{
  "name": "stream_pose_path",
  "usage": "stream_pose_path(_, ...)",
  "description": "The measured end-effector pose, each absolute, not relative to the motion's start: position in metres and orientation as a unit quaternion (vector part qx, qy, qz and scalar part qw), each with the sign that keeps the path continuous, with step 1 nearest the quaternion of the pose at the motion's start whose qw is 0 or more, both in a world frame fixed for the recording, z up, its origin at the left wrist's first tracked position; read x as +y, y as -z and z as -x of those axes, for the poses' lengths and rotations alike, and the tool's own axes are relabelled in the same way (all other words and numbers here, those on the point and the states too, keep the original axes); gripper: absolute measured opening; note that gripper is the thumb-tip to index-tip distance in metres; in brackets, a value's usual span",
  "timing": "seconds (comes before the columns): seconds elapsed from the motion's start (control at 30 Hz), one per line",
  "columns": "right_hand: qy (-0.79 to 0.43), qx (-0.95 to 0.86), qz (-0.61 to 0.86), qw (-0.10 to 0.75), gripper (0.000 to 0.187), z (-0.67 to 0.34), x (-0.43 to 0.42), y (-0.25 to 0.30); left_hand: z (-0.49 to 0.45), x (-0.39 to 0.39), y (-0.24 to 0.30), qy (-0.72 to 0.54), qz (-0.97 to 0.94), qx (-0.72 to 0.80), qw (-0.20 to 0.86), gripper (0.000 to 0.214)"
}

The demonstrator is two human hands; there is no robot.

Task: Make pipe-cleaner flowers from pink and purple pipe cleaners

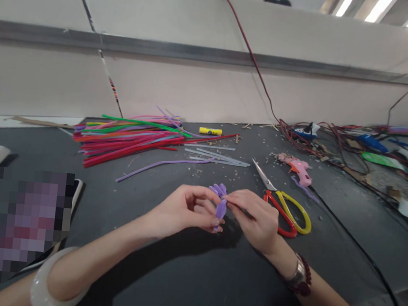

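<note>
My left hand [184,210] and my right hand [253,218] meet over the dark table, fingers pinching a small purple pipe-cleaner flower [220,203]. Its looped petals stick up between my fingertips, and a purple stem end shows below them. Part of the flower is hidden by my fingers. To the right of my right hand lie steel scissors [278,203] with red and yellow handles, close to but apart from it. A loose purple pipe cleaner [162,167] lies ahead of my left hand.
A heap of multicoloured pipe cleaners [129,138] lies ahead, beside a yellow glue stick [210,131] and grey glue sticks [218,156]. A pink glue gun [301,171] trails a black cord. Tangled wires and scraps lie at right; a pixelated patch covers an object at left.
</note>
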State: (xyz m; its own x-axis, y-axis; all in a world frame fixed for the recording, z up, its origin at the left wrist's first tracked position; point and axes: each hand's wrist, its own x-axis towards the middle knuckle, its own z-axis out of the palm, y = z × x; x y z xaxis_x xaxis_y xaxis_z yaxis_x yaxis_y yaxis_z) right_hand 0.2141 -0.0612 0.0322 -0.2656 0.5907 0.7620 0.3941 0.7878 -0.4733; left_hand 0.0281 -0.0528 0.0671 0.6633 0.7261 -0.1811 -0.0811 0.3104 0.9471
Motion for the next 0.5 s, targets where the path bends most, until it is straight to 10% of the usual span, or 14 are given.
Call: stream_pose_path(0.5,-0.194,-0.739,0.396,0.510,0.014,-0.203,-0.069,-0.033,-0.032,-0.052,-0.068,-0.323,-0.539,0.382,0.678,0.018)
